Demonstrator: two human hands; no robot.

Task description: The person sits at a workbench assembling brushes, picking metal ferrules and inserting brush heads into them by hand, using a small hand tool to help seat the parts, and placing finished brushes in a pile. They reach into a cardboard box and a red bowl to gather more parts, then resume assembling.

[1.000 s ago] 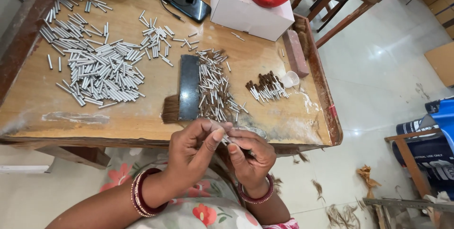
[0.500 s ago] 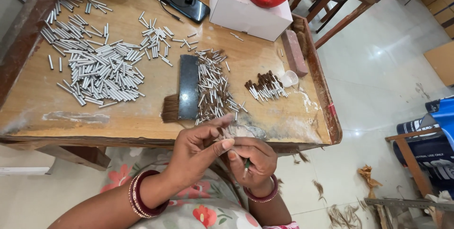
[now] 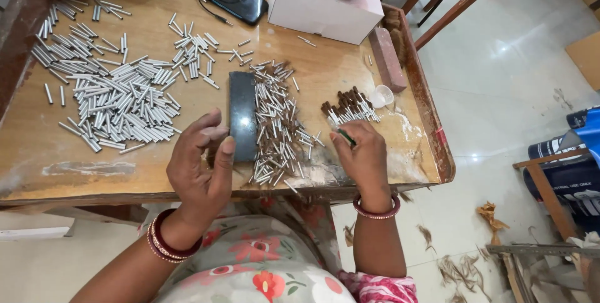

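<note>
Green stick (image 3: 347,137): thin, short, pinched in the closed fingers of the right hand (image 3: 364,156) over the near edge of the wooden bench (image 3: 75,171), just in front of a small bundle of brown-tipped tubes (image 3: 350,106). Left hand (image 3: 201,164): half open, fingers curled, holding nothing, beside the near end of a dark flat block (image 3: 242,115). Loose silver tubes (image 3: 106,100) spread well to the left; another pile of tubes (image 3: 275,131) lies between the two hands.
</note>
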